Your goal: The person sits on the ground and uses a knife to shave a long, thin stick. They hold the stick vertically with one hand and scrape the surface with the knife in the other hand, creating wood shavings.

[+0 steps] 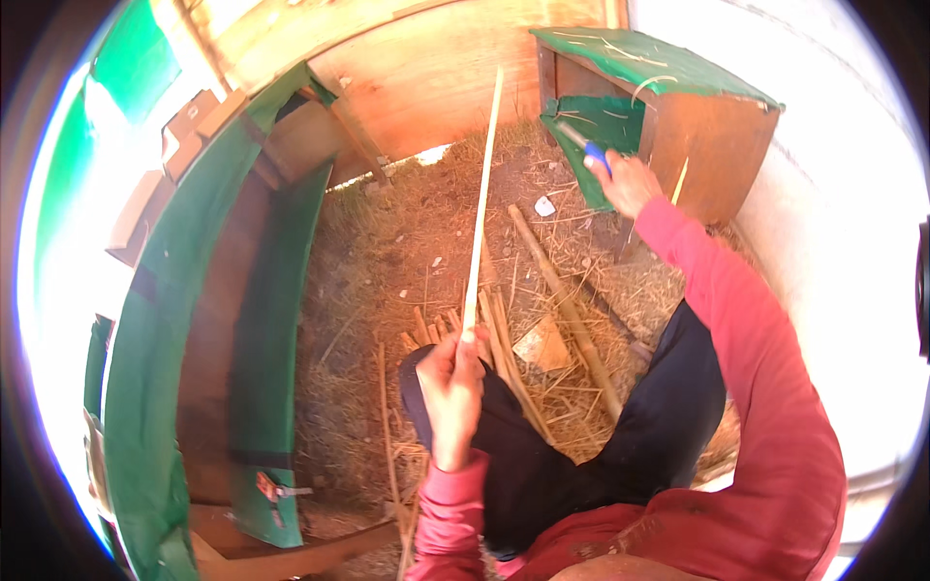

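Observation:
My left hand (453, 389) is closed around the lower end of a long, thin pale bamboo strip (484, 198), which points up and away from me above my knee. My right hand (628, 184) is stretched out to the far right, its fingers wrapped round the blue handle of a knife (595, 153). The knife's blade looks smeared and points up and left, in front of the green-covered cabinet. Knife and strip are well apart. Below my left hand, several cut bamboo pieces (499, 334) lie on the ground between my legs.
A wooden cabinet with a green top (668, 68) stands at the far right, strewn with thin shavings. Along the left runs a green-covered shelf (276, 320); a tool with an orange-red part (267, 487) lies on it. A bamboo pole (567, 300) and straw cover the ground.

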`<state>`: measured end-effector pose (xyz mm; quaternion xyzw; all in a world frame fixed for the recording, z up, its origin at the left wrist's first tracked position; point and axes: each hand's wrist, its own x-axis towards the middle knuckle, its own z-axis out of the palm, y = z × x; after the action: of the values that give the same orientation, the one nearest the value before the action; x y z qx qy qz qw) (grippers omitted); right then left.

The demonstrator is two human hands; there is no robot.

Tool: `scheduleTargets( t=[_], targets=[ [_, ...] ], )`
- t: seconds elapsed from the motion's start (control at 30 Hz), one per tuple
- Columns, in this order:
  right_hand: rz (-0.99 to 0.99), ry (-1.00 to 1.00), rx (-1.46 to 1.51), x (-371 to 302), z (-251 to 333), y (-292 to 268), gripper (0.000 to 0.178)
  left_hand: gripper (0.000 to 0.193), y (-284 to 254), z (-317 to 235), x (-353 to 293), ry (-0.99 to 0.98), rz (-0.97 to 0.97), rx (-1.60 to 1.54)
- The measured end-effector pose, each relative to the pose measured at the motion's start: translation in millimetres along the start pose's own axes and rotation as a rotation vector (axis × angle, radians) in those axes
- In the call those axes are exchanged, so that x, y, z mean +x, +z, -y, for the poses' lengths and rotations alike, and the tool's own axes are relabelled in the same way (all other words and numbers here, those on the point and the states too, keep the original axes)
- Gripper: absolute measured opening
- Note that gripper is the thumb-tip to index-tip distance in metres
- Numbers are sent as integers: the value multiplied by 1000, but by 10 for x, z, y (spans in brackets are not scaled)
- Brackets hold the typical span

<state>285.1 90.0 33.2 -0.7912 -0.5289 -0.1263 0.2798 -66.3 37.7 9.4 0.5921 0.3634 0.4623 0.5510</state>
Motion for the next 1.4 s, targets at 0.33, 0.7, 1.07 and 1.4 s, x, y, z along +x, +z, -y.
scheduleTargets(
  t=[0.33,0.7,1.07,1.4],
  targets=[
    [207,-842,344,-749,665,-66,43,23,166,248,453,-68,70,-266],
    [-86,-674,39,-578,683,223,44,25,288,179,309,22,41,6],
    [-11,278,-130,129,-819,148,52,24,-46,244,-172,-38,164,-27],
    [-76,-200,241,-372,-44,-206,41,23,-95,-94,128,-23,156,54]
  ],
)
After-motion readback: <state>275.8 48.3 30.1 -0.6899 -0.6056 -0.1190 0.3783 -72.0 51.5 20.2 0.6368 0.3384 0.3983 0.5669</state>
